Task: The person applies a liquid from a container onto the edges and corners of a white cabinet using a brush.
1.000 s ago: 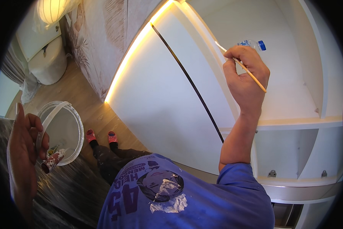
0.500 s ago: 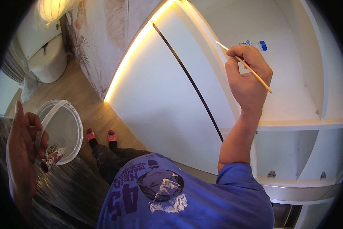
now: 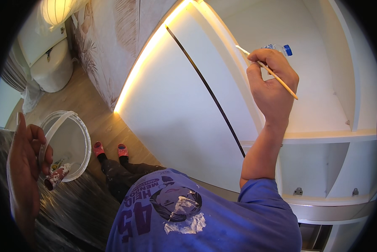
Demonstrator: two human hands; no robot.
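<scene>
My right hand [image 3: 272,86] pinches a thin wooden brush [image 3: 267,69] mid-shaft, tip up at the white cabinet edge [image 3: 222,54]; it seems light, stiff, best steered near the bristles. My left hand [image 3: 24,164] grips the clear bucket [image 3: 73,143] by its rim.

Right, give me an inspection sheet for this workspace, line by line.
Surface: white cabinet, a dark seam down its front.
Job's things: thin brush in the right hand; clear bucket and a paint-smeared handle in the left hand.
Clutter: blue-capped bottle on the shelf behind the right hand.
Hands: both closed on their tools.
Cables: nothing seen.
Surroundings: wooden floor, glowing light strip, plastic sheeting.
</scene>
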